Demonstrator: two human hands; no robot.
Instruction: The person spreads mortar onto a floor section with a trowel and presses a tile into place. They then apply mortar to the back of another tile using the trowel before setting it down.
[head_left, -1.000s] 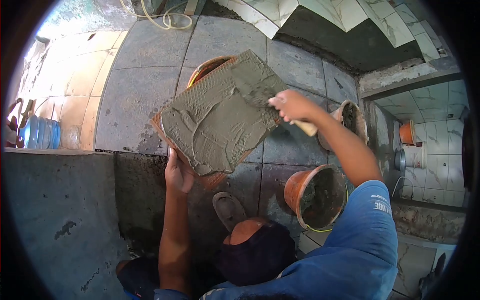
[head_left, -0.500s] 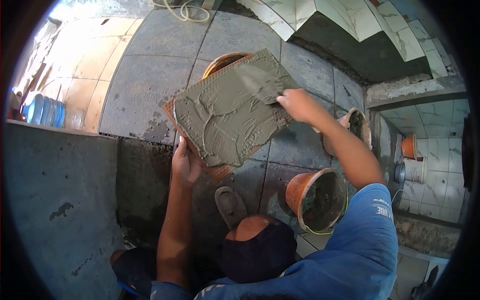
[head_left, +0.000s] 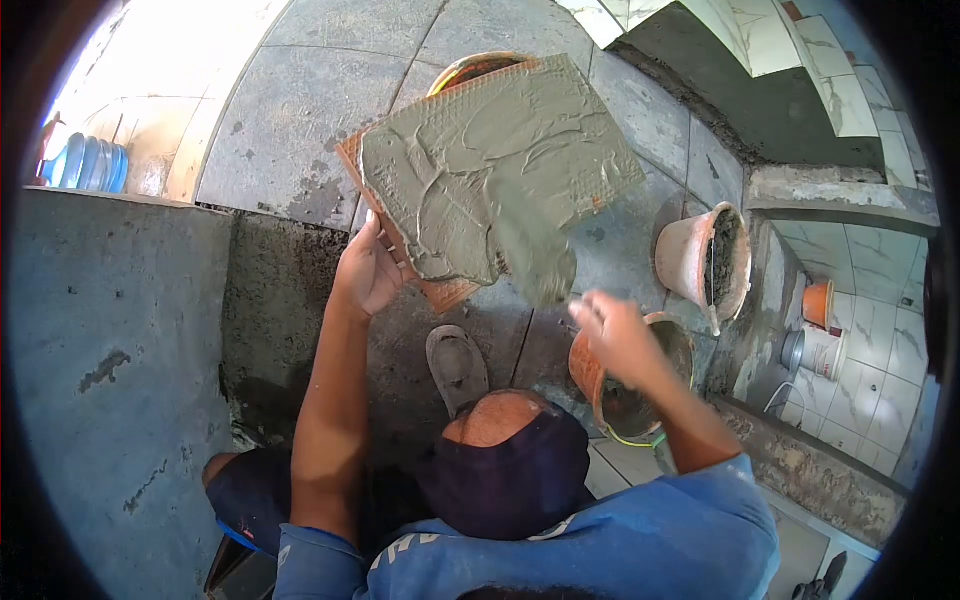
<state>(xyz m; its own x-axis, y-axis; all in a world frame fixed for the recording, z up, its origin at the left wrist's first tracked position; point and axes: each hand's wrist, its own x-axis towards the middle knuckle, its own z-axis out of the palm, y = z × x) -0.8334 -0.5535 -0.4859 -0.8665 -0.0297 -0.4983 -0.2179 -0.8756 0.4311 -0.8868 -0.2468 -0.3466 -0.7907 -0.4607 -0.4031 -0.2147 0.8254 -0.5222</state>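
Note:
My left hand (head_left: 370,275) grips the near-left edge of a tile (head_left: 455,293) with an orange-brown ribbed back, fingers under it and thumb at its side. Wet grey mortar (head_left: 430,190) covers most of the tile's upturned face in uneven ridges. In my right hand (head_left: 622,338), closed on its handle, is a trowel (head_left: 537,245); its mortar-coated blade overlaps the tile's near edge and is blurred. Below that hand stands an orange bucket (head_left: 585,372), partly hidden by my forearm. Another bucket (head_left: 480,68) shows behind the tile's far edge.
A pale bucket (head_left: 685,258) with mortar inside stands to the right. My sandalled foot (head_left: 456,365) and bent knee (head_left: 510,420) are below the tile. A low grey wall (head_left: 120,330) runs along the left, with blue water bottles (head_left: 95,163) beyond it. Tiled steps (head_left: 790,100) rise at upper right.
My right hand has drawn the trowel from the tile's far right part down toward me, to its near edge. The tile stays in my left hand.

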